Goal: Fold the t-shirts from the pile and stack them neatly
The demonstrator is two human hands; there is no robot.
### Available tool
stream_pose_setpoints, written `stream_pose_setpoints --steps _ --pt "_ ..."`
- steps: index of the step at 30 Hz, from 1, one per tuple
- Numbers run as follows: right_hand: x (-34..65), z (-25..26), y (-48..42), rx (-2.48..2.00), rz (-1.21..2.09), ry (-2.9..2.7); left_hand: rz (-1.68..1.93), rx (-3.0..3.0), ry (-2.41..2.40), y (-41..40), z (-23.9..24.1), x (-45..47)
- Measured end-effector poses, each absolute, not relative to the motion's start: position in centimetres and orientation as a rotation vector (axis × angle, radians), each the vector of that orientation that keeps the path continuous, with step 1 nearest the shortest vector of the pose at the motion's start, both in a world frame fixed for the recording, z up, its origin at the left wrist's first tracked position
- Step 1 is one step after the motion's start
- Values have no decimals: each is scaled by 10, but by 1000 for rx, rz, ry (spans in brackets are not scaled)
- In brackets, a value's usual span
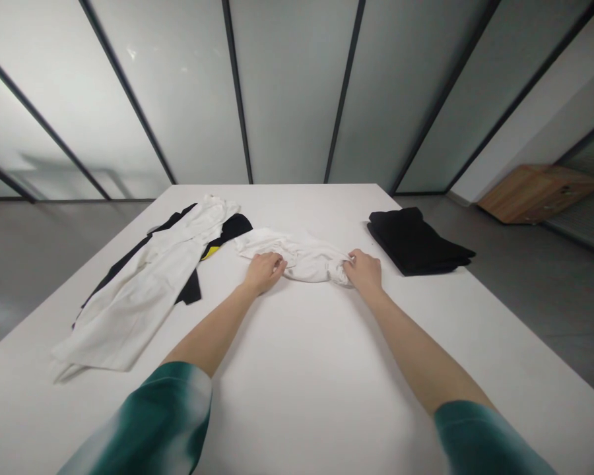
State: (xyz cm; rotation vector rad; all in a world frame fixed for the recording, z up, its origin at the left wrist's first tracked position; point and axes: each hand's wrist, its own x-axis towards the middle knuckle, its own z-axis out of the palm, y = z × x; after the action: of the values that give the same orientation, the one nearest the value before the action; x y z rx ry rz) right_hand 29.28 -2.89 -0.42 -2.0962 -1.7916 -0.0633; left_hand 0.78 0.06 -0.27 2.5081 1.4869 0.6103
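Note:
A crumpled white garment lies bunched on the white table in front of me; its exact kind does not show. At its near left edge, my left hand is closed with the fingers curled on the fabric. My right hand pinches the gathered right end of the same garment between thumb and fingers. Both forearms reach forward over the table, and part of the cloth is hidden behind the left hand.
Left on the table, long white trousers lie over dark clothes with a yellow patch. A folded black stack of cloth rests near the right edge. Beyond are frosted panels and a wooden cabinet on the floor.

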Motion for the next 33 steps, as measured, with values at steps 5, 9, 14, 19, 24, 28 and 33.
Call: stream_pose_setpoints --steps 5,9,14,19,24,28,33 --pt "249 -6 -44 -1401 -144 -2150 764 2397 1233 1 -8 8" --pt "222 -8 -57 -897 22 -2391 834 2208 1135 2 -10 8" --pt "216 -5 -64 -726 269 -2491 744 2234 1253 2 -10 17" --pt "221 -11 -58 -716 375 -2320 982 1848 1133 6 -16 22" --pt "238 -23 -41 -1006 347 -1868 1099 1141 935 12 -12 13" --pt "255 -26 -25 -1263 360 -1644 924 1063 1031 16 -6 2" --pt "252 -20 -20 -1291 541 -1756 945 1080 1029 14 -8 1"
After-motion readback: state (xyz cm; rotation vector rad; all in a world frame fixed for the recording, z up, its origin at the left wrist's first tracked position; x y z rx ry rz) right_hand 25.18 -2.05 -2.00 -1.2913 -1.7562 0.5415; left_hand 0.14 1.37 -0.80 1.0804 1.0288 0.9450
